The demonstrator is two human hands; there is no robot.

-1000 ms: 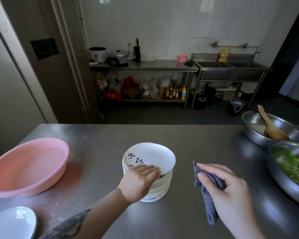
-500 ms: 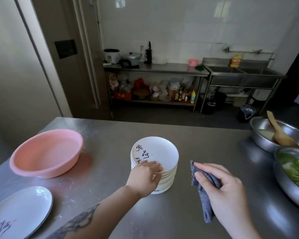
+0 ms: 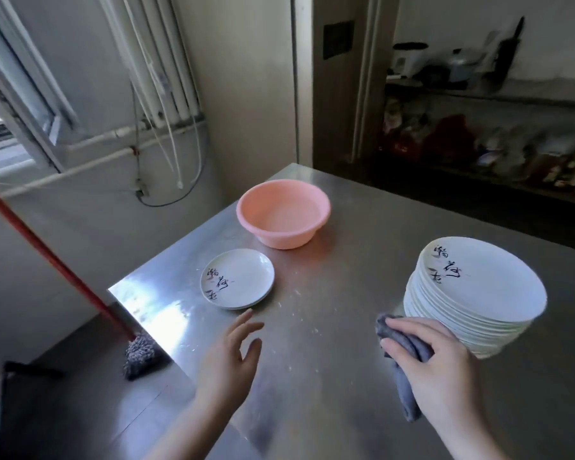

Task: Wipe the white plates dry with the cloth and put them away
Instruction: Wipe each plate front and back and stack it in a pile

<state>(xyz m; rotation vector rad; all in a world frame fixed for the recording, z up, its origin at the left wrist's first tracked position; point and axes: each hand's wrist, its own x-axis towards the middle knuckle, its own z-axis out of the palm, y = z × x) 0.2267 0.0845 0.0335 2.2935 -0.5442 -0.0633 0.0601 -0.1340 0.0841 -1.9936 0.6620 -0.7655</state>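
Your left hand (image 3: 228,356) hovers empty with fingers spread, reaching toward the small plates (image 3: 237,278) at eleven o'clock. Your right hand (image 3: 435,360) grips the cloth (image 3: 402,386), touching the tall plate stack (image 3: 472,297) at two o'clock. Next, likely lift a plate to wipe it.

On the table (image 3: 346,327) I see the basin (image 3: 283,214) at upper centre, a short pile of plates (image 3: 237,279) just before it to the left, the tall stack (image 3: 472,293) at right, and my cloth (image 3: 404,356) before that stack.
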